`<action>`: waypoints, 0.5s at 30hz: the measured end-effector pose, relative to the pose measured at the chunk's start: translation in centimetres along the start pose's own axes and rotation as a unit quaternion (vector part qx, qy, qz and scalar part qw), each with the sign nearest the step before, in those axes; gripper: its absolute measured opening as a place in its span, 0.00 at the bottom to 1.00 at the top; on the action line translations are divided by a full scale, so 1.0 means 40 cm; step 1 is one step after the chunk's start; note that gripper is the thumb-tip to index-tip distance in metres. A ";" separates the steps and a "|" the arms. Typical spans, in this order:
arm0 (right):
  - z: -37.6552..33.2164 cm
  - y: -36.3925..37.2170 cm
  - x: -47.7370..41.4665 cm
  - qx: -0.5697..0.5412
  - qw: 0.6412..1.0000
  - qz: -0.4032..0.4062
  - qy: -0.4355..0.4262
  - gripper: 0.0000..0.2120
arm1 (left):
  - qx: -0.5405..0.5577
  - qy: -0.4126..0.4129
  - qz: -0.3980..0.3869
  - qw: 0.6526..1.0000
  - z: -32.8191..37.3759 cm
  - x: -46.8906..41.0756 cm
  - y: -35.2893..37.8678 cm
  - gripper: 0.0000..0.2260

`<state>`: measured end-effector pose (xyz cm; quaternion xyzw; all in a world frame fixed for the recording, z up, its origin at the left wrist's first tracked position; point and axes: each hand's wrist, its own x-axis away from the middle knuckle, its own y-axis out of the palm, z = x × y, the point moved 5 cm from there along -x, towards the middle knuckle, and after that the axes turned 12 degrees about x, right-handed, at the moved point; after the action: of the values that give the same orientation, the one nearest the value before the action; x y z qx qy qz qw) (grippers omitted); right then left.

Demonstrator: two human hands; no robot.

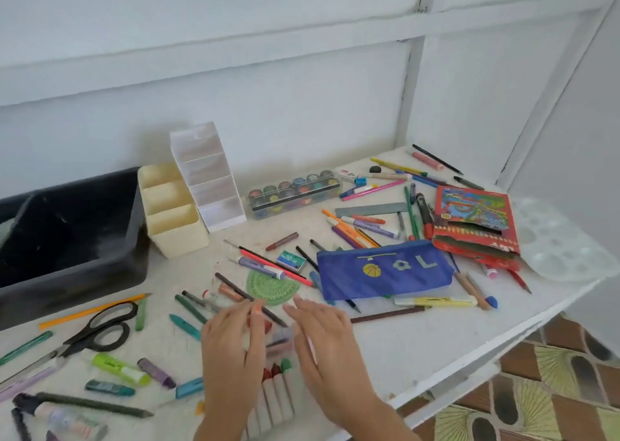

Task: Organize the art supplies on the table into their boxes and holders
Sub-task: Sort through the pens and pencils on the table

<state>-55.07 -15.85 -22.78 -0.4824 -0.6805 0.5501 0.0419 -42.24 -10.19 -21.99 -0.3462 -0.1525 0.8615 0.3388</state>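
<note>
Both hands are held low over the near middle of the table point(419, 346), palms down and side by side. The left hand point(231, 350) is stretched forward, and a short orange crayon point(257, 307) is seen at its fingertips; whether it is pinched or only touched cannot be told, as that part is blurred. The right hand point(323, 340) is kept flat with straight, relaxed fingers, and nothing is grasped by it.

Between the wrists a row of white-barrelled markers point(276, 393) with red and green caps is laid side by side. Just beyond the fingertips a dark pencil point(235, 288) is crossed over a green protractor point(273, 286).

To the left, black scissors point(100, 330) and a green highlighter point(120, 369) are found among scattered pens. To the right, a blue pencil case point(382, 269) is spread flat over more pencils, with a small staple box point(291, 261) near its left end.

Farther back, loose pens and markers are strewn across the table. A black bin point(67, 236) is set at the far left, a cream holder point(172, 210) just beside it, and a white holder point(206, 175) is leaned next to that. A paint set point(295, 192) is placed near the wall. At the far right, a red pencil box point(474, 225) is laid beside a white palette point(557, 242).
</note>
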 end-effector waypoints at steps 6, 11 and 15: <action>0.286 -0.094 -0.151 -0.035 0.991 0.039 0.122 0.13 | 0.095 -0.025 -0.069 0.993 0.058 -0.206 0.263 0.18; 0.491 -0.142 -0.253 -0.024 0.986 0.029 0.162 0.11 | 0.085 -0.007 -0.148 0.985 0.098 -0.338 0.481 0.08; 0.623 -0.164 -0.328 -0.017 0.985 0.004 0.171 0.12 | 0.070 0.016 -0.151 0.986 0.122 -0.440 0.602 0.08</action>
<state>-66.75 -42.28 -21.14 -0.5723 -0.6708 0.4481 0.1475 -47.81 -39.89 -21.77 -0.3080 -0.1370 0.8033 0.4909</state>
